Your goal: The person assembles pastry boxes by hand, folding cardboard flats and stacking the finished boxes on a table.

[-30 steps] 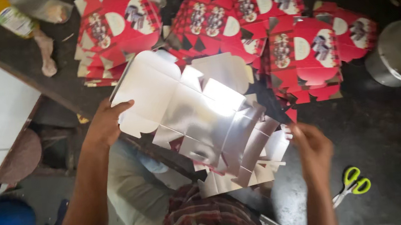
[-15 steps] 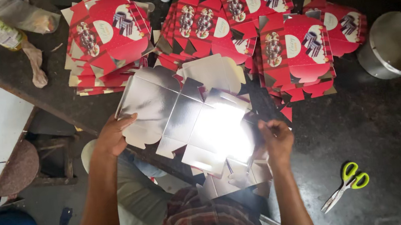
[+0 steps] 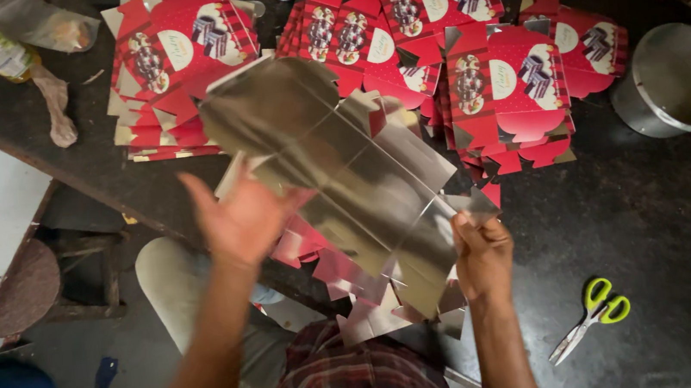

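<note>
The left hand (image 3: pixel 240 219) lies flat and open under a silver cardboard sheet (image 3: pixel 344 177), propping it up, while the right hand (image 3: pixel 481 255) pinches the sheet's lower corner. The sheet tilts above the lap (more silver sheets lie beneath). Red printed box stacks (image 3: pixel 507 89) lie beyond; scissors (image 3: pixel 590 326) rest on the floor.

From my feed, left hand (image 3: pixel 240 219) is spread open, palm up; right hand (image 3: pixel 483 256) is curled tight, both forearms reaching forward.
</note>
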